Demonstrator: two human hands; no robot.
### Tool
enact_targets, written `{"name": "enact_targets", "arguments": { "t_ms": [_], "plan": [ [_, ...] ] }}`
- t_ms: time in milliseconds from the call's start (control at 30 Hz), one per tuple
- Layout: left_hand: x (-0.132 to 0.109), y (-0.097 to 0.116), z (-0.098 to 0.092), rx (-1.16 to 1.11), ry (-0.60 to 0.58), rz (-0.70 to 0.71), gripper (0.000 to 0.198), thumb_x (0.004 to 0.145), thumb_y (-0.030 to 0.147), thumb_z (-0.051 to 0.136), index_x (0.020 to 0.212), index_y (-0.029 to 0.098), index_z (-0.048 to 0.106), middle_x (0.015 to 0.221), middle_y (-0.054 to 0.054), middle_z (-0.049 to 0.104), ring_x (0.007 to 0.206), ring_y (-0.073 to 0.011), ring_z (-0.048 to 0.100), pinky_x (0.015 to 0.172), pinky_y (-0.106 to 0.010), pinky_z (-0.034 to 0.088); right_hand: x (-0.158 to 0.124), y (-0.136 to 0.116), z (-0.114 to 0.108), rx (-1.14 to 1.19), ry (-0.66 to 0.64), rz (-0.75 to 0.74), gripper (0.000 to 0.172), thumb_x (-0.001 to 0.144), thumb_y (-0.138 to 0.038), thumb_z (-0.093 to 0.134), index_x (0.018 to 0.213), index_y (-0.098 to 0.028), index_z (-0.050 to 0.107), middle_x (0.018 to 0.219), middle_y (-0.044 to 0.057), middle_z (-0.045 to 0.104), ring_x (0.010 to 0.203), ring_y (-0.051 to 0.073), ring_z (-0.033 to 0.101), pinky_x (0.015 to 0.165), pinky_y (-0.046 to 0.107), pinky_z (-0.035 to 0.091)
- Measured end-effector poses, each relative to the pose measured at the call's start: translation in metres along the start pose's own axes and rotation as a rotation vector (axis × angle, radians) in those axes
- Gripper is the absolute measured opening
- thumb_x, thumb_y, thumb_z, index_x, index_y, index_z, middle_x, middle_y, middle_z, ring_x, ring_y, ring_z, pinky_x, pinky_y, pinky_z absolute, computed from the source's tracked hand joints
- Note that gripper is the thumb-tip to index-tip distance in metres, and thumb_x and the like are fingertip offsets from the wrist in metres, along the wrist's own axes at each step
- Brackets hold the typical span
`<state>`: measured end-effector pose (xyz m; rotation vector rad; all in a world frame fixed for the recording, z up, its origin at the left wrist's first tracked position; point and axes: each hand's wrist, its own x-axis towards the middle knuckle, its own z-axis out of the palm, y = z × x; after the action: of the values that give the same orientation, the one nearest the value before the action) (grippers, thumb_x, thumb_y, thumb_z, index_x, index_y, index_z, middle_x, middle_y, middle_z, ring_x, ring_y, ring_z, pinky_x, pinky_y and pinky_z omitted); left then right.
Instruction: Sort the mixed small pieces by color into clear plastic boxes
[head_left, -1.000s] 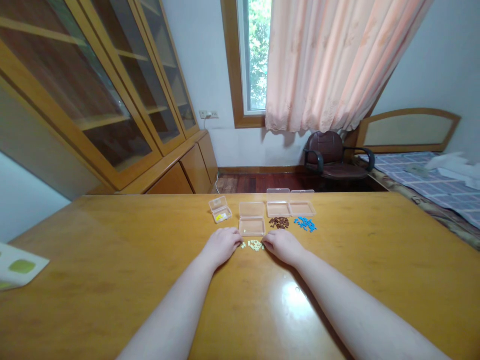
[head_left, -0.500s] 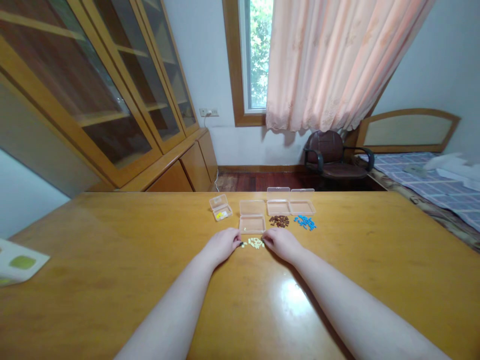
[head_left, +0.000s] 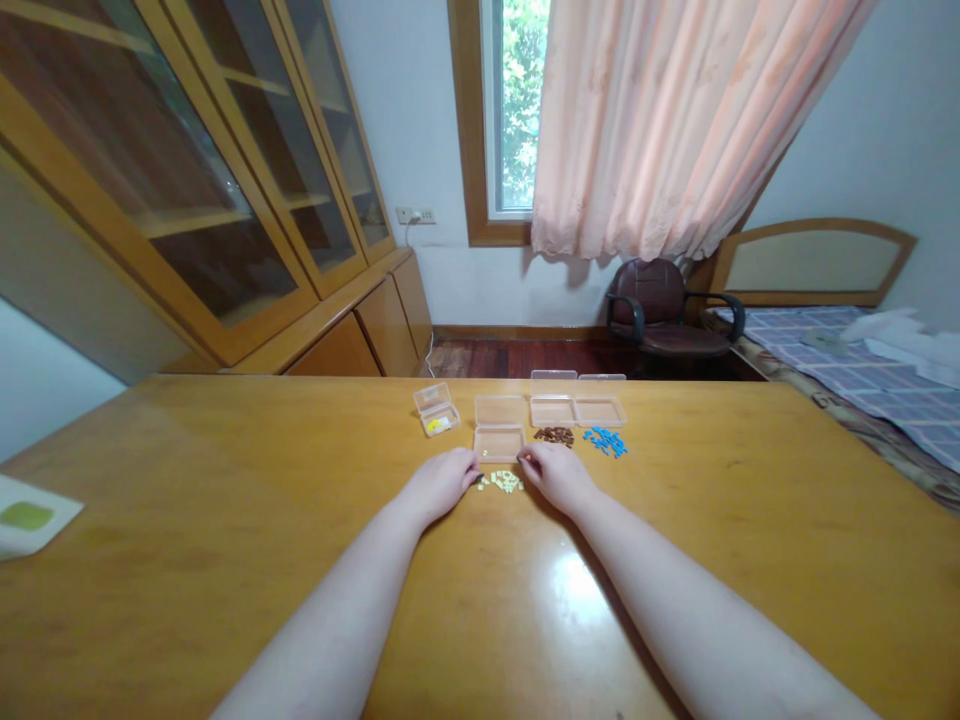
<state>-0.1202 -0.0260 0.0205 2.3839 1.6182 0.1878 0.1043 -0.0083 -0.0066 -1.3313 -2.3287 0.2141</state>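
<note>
A small heap of pale yellow pieces (head_left: 505,481) lies on the wooden table (head_left: 225,520) between my hands. My left hand (head_left: 442,481) rests at the heap's left edge, fingers curled together with the tips against the pieces. My right hand (head_left: 553,473) is at the heap's right, its fingers pinched near the front right corner of an open clear plastic box (head_left: 499,441). What either pinch holds is too small to see. That box holds a few pale pieces.
A small clear box with yellow pieces (head_left: 436,411) sits to the left. Two open clear boxes (head_left: 576,411) stand behind a brown heap (head_left: 553,435) and a blue heap (head_left: 606,441). A paper sheet (head_left: 26,515) lies at the table's left edge. Behind the table stand a chair (head_left: 667,310) and a bed (head_left: 862,370).
My right hand has moved from the heap's edge up towards the open box's front corner. My left hand has stayed by the heap. The view has shifted slightly.
</note>
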Motion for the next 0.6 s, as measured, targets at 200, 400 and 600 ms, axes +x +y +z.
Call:
{"name": "enact_targets", "arguments": {
  "t_ms": [200,400,600],
  "plan": [
    [0.013,0.006,0.004,-0.108,0.202,-0.002,0.016,0.09,0.026,0.045,0.089,0.019,0.06,0.09,-0.004,0.064,0.083,-0.0173,0.058,0.074,-0.027,0.043,0.003,0.003,0.005,0.003,0.068,-0.004,0.016,0.089,-0.022,0.051,0.089,-0.018,0.066,0.087,0.006,0.07,0.083,0.017,0.062,0.079,0.027,0.042],
    [0.022,0.003,0.011,-0.14,0.363,-0.101,0.018,0.091,0.026,0.044,0.093,0.018,0.059,0.092,-0.005,0.065,0.086,-0.0186,0.059,0.076,-0.029,0.044,0.006,0.005,0.008,0.022,0.076,0.025,0.013,0.087,-0.019,0.053,0.088,-0.019,0.066,0.088,0.005,0.07,0.082,0.017,0.063,0.076,0.027,0.043],
    [0.023,-0.004,0.014,-0.145,0.332,-0.081,0.019,0.089,0.024,0.048,0.095,0.019,0.065,0.095,-0.005,0.068,0.09,-0.0186,0.061,0.081,-0.03,0.047,0.005,0.005,0.008,0.046,0.083,0.015,0.013,0.087,-0.02,0.054,0.089,-0.02,0.067,0.089,0.005,0.07,0.082,0.017,0.063,0.077,0.027,0.044]
  ]
}}
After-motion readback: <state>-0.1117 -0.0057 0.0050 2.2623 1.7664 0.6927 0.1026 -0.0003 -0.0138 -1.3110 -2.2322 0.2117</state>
